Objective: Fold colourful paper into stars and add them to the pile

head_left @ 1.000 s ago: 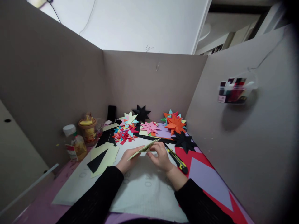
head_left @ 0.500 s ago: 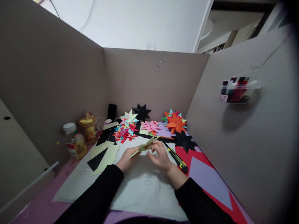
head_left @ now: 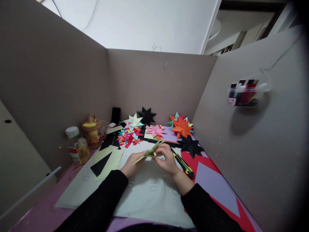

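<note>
Since half a second ago, the right hand (head_left: 167, 160) has brought its thumb up to the folded paper (head_left: 150, 153), and its folds stand a little wider. Both hands have hold of this pale green piece, tilted just above the mat (head_left: 145, 203): the left hand (head_left: 133, 163) is closed on its left end, fingertips hidden, while the right pinches the other end, thumb and fingers almost together. Left of them, a black strip (head_left: 100, 166) lies across pale green sheets (head_left: 117, 158). Near the right hand lies a knife (head_left: 184, 166), beside a red sheet (head_left: 243, 211) partly covered by a purple sheet (head_left: 214, 190). Beyond the hands are a pink star (head_left: 155, 130), an orange star (head_left: 182, 128) and a black star (head_left: 191, 146).
</note>
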Tool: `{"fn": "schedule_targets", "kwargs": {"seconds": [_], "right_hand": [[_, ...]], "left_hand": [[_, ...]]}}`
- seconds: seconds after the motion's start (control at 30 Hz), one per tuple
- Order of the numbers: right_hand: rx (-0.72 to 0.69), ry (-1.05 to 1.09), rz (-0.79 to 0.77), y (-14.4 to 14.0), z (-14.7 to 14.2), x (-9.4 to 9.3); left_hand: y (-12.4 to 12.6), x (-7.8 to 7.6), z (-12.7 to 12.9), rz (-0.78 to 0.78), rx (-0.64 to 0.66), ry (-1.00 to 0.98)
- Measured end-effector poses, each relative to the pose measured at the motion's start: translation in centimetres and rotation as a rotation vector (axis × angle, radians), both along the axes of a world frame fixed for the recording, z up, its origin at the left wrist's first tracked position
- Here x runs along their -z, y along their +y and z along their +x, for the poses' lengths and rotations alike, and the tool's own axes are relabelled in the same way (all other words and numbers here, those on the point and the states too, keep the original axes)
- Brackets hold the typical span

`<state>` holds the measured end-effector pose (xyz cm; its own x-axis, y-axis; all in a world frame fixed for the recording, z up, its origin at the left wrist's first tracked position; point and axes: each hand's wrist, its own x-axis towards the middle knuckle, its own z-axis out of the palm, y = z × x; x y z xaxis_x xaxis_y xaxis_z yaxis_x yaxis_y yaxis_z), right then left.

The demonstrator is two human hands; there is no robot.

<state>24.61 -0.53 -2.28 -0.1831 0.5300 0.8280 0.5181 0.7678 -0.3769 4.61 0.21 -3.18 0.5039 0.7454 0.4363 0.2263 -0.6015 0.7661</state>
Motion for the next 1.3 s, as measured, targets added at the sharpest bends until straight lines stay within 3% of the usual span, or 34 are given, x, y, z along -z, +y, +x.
{"fn": "schedule_targets", "kwargs": {"seconds": [0.47, 0.83, 1.3], "right_hand": [[-0.046, -0.079, -0.057, 0.14, 0.25, 0.0], [0.086, 0.017, -0.025, 0.03, -0.2, -0.24], [0.1, -0.174, 0.017, 0.5, 0.42, 0.03]], "left_hand": [[0.24, 0.49, -0.14, 0.034, -0.022, 0.041], [-0.2, 0.15, 0.14, 0.014, 0.015, 0.009], [-0.25, 0.38, 0.19, -0.068, 0.012, -0.032]]}}
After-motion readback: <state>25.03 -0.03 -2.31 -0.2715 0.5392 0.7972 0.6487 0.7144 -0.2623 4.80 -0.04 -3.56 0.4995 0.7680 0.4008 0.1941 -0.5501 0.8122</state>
